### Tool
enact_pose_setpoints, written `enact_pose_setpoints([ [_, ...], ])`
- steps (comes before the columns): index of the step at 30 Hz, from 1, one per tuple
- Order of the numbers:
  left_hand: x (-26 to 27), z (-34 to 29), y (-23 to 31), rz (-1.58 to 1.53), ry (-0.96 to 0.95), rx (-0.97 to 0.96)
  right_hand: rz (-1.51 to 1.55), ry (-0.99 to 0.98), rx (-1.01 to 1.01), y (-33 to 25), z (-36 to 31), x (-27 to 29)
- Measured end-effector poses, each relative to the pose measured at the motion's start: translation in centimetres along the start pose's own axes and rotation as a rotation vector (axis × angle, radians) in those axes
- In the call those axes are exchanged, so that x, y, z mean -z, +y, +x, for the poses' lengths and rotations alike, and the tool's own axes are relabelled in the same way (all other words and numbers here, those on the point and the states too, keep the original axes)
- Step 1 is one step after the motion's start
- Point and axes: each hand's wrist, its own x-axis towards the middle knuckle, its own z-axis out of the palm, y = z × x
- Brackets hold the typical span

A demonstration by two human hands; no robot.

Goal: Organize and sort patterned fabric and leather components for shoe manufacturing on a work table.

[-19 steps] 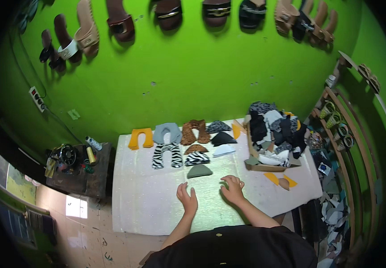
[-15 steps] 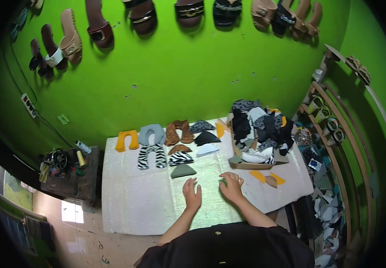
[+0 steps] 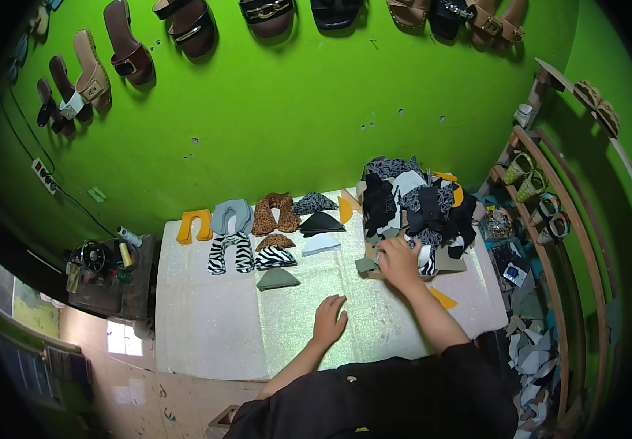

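My left hand (image 3: 328, 320) is over the sparkly pale sheet on the table, fingers loosely stretched, holding nothing. At the front of a cardboard box (image 3: 447, 262) of cut material, my right hand (image 3: 399, 265) reaches over the rim. Its fingers bend apart onto the pieces, with nothing visible gripped. An olive scrap (image 3: 365, 265) lies beside it, near a zebra-print piece (image 3: 427, 261). Left of the box are half-round stacks: olive (image 3: 278, 279), zebra (image 3: 275, 257), leopard (image 3: 275, 241), white (image 3: 322, 244), black (image 3: 322, 224) and grey-black (image 3: 314, 203).
U-shaped stacks in yellow (image 3: 195, 226), grey (image 3: 233, 215), leopard (image 3: 276, 214) and zebra (image 3: 231, 254) lie farther left. A yellow scrap (image 3: 443, 298) is near my right forearm. A sewing machine (image 3: 93, 257) stands left; a wooden rack (image 3: 543, 249) with sandals stands right. Sandals hang above.
My right hand has moved up and right from above the sheet to the box. My left hand has shifted slightly right and down. The view has shifted.
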Motion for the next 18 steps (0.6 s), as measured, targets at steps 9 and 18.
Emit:
enact_pose_setpoints([
  [9,1.1,9.5,3.3,-0.001,0.095,-0.121,-0.326,-0.177,-0.007,6.3,9.1,-6.2],
  [18,0.7,18.2,5.7,-0.064,-0.007,-0.253,-0.057,0.283,-0.149,10.6,7.1,-7.5],
])
